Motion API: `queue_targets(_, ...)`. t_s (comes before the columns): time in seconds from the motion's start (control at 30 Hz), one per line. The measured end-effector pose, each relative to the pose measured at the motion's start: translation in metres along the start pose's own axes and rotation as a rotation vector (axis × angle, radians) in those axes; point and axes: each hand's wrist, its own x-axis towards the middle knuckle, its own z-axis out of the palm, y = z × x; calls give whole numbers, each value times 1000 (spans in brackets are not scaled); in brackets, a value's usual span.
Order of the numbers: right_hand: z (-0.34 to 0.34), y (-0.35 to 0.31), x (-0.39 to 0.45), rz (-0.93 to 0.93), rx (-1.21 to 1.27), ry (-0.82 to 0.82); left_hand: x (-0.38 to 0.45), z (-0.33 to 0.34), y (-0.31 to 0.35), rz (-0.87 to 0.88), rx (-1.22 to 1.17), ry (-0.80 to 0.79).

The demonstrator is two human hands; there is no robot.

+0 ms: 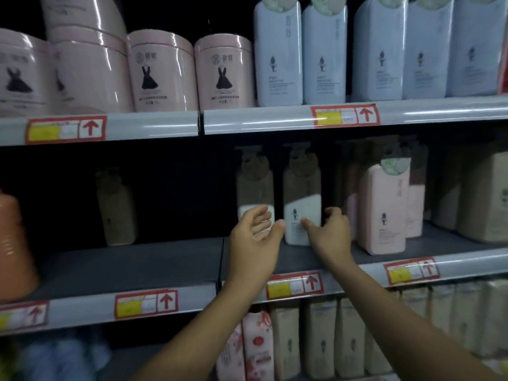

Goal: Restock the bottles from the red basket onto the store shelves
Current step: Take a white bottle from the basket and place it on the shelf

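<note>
Both hands reach the white bottle [301,215] on the middle shelf [137,265]: right hand [328,232] pinching its three-o'clock edge, left hand [257,237] loose-fingered, holding nothing, at nine o'clock, likely squaring it.

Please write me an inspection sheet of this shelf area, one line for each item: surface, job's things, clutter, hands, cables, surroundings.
Surface: middle shelf, dark, its left part bare.
Job's things: two white bottles upright at mid shelf; a pink bottle nearer the edge; the basket is not in view.
Clutter: nothing seen.
Hands: left hand open in front of the left white bottle; right hand curled round the other.
Cables: nothing seen.
Surroundings: pink jars and pale blue bottles above; more bottles below.
</note>
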Motion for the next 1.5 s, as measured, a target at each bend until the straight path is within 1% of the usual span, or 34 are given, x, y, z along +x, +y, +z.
queue_targets(0.07, -1, -5, 1, 11, -29, 16, -2, 16, -2, -14, -23, -27)
queue_targets(0.13, -2, -7, 5, 9, -25, -6, -2, 31, -7, -33, -51, -42)
queue_targets(0.33, -7, -5, 16, -6, -26, -76, 13, 57, -19, -77, -42, -19)
queue_targets(0.43, -6, -1, 19, -4, -47, -108, 16, 58, -26, -84, -37, -17)
queue_targets(0.5, -4, 1, 19, 10, -53, -137, 17, 57, -31, -97, -19, -44)
queue_targets(0.63, 6, 3, 28, 52, -75, -115, 20, 53, -34, -93, 36, -91)
queue_targets(0.8, 12, -3, 34, 114, -70, -120, 21, 41, -33, -52, 73, -83)
queue_targets(0.9, 2, -12, 26, 149, -110, -158, 18, 32, -36, -32, 103, -68)
queue_targets(0.97, -9, -19, 10, 62, -224, -195, 16, 28, -39, -30, 112, -71)
queue_targets(1.07, -21, -16, -20, -214, -520, -279, 17, 27, -40, -29, 109, -80)
queue_targets(1.1, -22, -14, -27, -262, -574, -339, 18, 28, -41, -32, 107, -77)
queue_targets(1.17, -19, -9, -29, -269, -597, -446, 17, 30, -40, -46, 103, -78)
queue_targets(1.3, -5, -4, -13, -262, -557, -589, 14, 28, -41, -63, 120, -76)
queue_targets(1.5, 6, -2, -1, -219, -472, -629, 17, 26, -36, -110, 113, -58)
